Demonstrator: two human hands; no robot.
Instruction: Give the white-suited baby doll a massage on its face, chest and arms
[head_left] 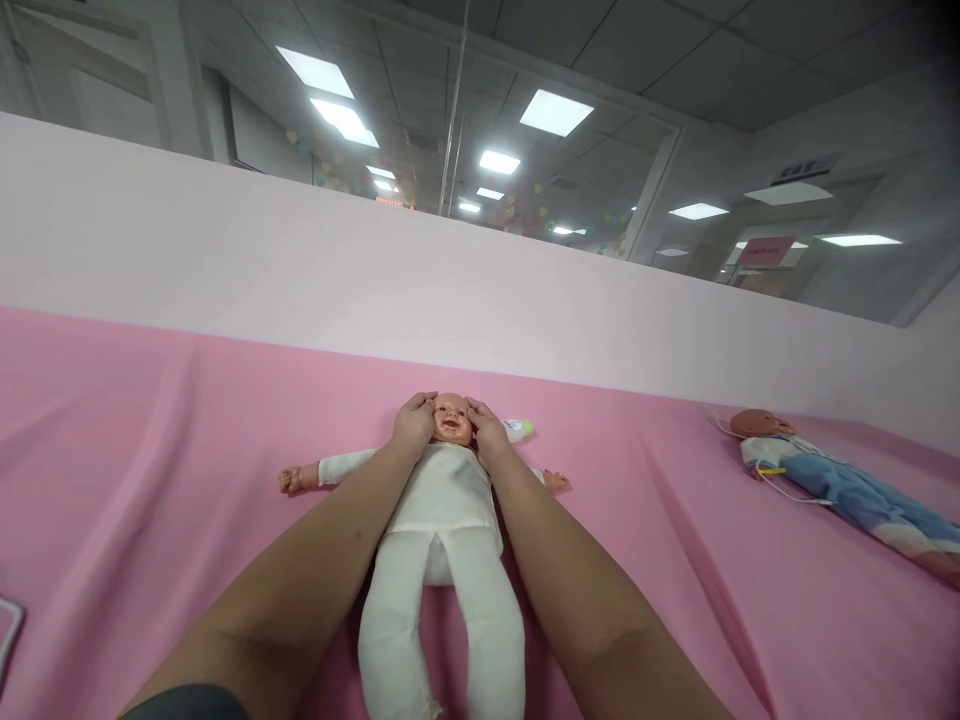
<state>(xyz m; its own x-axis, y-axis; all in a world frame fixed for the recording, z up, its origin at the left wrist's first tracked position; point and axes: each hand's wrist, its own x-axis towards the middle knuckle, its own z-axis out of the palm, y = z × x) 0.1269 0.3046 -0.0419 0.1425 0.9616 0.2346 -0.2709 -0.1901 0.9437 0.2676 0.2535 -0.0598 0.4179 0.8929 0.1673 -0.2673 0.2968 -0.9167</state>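
A baby doll [450, 490] with a white cloth body lies on its back, arms spread out and legs toward me. My left hand [415, 422] is cupped against one side of the doll's head [452, 418]. On the other side, my right hand [486, 428] presses in the same way, so the head is held between both palms. The fingers curl round the head, and their tips are partly hidden. Just beyond my right hand lies a small white bottle [517, 430] with a green end, partly covered by that hand.
Pink cloth [615, 580] with folds covers the surface. A second doll [847, 480] in blue and white clothes lies at the right, with a thin white tube [795, 492] on it. A white low wall [300, 270] with glass above runs behind. A pale-edged object [10, 625] shows at far left.
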